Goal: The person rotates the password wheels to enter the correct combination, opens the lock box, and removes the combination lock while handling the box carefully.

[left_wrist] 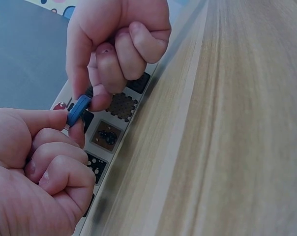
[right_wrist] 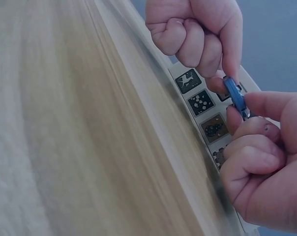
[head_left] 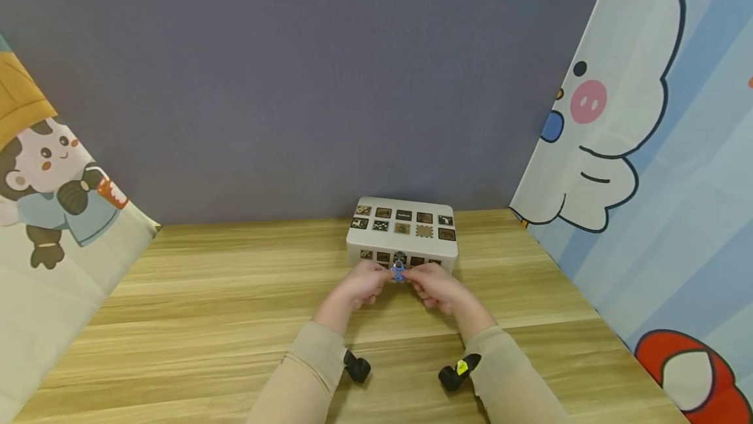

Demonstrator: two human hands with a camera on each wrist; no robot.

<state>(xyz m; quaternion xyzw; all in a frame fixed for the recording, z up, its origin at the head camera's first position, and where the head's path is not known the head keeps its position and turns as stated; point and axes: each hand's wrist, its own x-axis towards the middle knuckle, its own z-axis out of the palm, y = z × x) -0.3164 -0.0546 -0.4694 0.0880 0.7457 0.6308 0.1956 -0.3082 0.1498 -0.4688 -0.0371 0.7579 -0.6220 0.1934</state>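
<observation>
A small blue padlock with a metal shackle hangs at the latch on the front of a white box. My left hand pinches the padlock's left side between thumb and index finger, its other fingers curled in. From the right, my right hand pinches the opposite side in the same way. The left wrist view shows the padlock edge-on between both hands' fingertips. In the right wrist view a bit of metal shows at one end of the padlock. Its keyhole cannot be made out.
The box carries small dark picture squares on lid and front, and stands at the back of a wood-grain table against a grey panel. Cartoon-printed curtains flank both sides. Black wrist cameras sit on both sleeves.
</observation>
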